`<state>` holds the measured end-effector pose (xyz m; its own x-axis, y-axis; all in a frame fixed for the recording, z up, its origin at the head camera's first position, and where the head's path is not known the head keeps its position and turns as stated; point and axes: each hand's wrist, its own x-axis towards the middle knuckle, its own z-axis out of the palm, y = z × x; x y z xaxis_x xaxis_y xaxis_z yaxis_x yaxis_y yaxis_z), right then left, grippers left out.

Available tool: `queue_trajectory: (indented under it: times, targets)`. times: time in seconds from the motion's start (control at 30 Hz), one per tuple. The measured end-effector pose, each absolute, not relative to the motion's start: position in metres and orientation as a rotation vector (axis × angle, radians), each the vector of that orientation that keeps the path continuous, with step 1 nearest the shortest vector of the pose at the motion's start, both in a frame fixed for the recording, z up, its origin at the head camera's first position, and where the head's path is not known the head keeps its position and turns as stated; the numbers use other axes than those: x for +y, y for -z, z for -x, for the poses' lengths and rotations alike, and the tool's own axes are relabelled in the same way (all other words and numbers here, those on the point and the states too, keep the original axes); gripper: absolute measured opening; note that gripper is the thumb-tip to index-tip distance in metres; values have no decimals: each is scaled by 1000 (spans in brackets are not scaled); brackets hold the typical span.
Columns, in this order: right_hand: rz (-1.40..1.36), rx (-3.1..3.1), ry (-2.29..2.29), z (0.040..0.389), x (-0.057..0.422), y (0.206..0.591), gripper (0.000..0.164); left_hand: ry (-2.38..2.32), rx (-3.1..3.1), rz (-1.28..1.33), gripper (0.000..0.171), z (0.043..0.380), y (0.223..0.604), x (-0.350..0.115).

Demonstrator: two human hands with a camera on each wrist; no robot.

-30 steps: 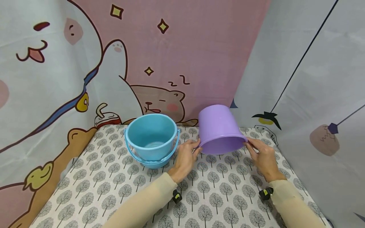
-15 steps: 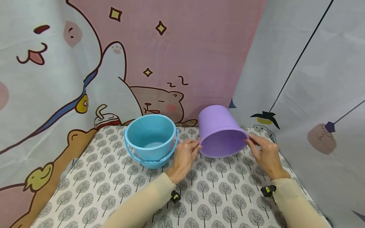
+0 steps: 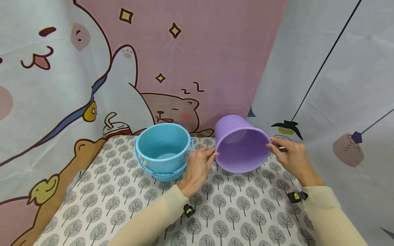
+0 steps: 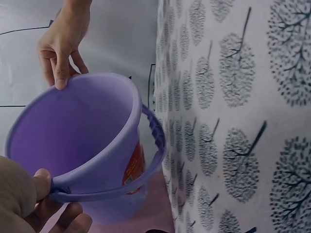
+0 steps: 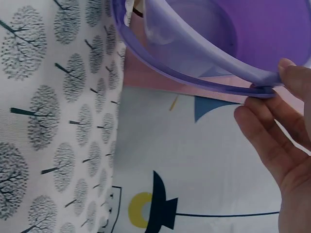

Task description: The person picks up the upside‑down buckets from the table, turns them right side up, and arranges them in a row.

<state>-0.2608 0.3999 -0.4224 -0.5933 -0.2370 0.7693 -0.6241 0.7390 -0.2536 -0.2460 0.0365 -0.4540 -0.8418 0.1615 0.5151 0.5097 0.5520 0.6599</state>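
Observation:
A purple bucket point(image 3: 243, 150) is tipped on its side, its mouth facing me, at the back right of the table. My left hand point(image 3: 198, 167) pinches its rim on the left, thumb and fingers on either side. On the right, my right hand point(image 3: 292, 159) pinches the opposite rim. The left wrist view shows the bucket's handle point(image 4: 116, 194) hanging below the rim and an orange label point(image 4: 133, 167) on its outer wall. In the right wrist view the handle's end meets the rim right at my fingertips point(image 5: 252, 104).
A light blue bucket point(image 3: 163, 165) stands upright left of my left hand, its handle lowered at the front. The table point(image 3: 123, 212) has a tree-print cloth. Cartoon-printed curtains point(image 3: 215, 51) rise behind and at both sides.
The purple bucket has turned, its mouth swinging up from facing down to facing me. My right hand has moved slightly right and up with the rim; the left has hardly moved.

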Motion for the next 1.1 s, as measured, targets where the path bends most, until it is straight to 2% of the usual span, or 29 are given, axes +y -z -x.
queue_trajectory:
  times: [0.37, 0.73, 1.1]
  targets:
    - [-552, -2255, -842, 258, 397, 408, 33, 1203, -2329, 616, 39, 244, 438, 33]
    - [-513, -2284, -918, 255, 395, 403, 34, 1145, -2248, 632, 52, 248, 425, 33]
    - [-471, -2400, -796, 255, 389, 395, 34, 1173, -2300, 615, 49, 249, 411, 29]
